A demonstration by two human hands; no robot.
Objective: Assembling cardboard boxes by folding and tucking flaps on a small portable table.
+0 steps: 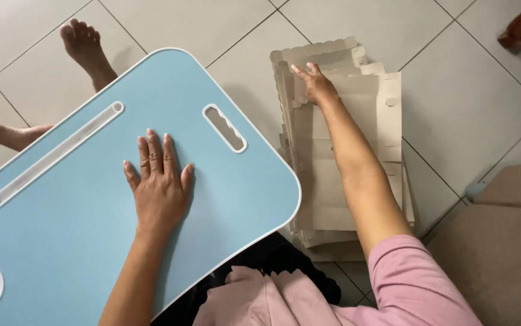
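The stack of flat cardboard sheets [342,145] lies on the tiled floor [453,78], just to the right of the blue worktop [61,241]. The right hand [315,84] reaches out and rests on top of the stack near its far end, with the fingers mostly straight and not gripping anything. The left hand [159,184] lies flat and open on the blue worktop, fingers spread a little, with rings on them. Beyond the worktop a bare foot [85,45] rests on the floor.
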